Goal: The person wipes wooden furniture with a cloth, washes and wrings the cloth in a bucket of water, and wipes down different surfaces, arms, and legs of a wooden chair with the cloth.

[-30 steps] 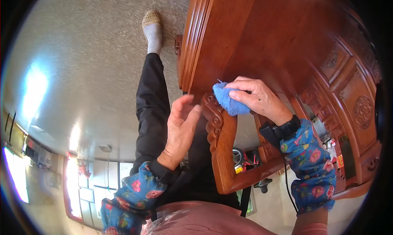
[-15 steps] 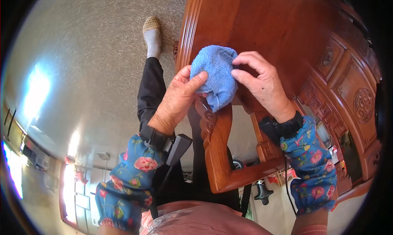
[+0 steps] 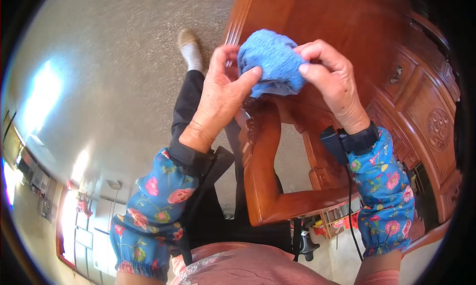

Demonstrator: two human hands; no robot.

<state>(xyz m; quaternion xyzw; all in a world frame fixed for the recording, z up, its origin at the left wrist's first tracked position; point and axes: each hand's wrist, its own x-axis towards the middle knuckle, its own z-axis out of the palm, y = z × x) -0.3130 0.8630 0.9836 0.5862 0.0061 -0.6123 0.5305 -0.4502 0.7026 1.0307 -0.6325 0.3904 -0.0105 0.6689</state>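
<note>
A blue cloth, bunched up, is held in the air between both hands above the curved end of a carved wooden armrest. My left hand pinches its left side, the thumb on the front of the cloth. With thumb and fingers, my right hand grips the cloth's right edge. Behind the cloth lies the smooth reddish-brown wooden seat. The cloth hides some fingertips of both hands.
Carved wooden panels stand on the right. My leg and a shoe are on the grey floor beside the seat. A black cable hangs by my right sleeve. Bright windows show at the lower left.
The cloth has left the armrest, where my right hand pressed it, and has moved up. My left hand has taken hold of it. My right hand, loose at the cloth's edge half a second ago, now grips it.
</note>
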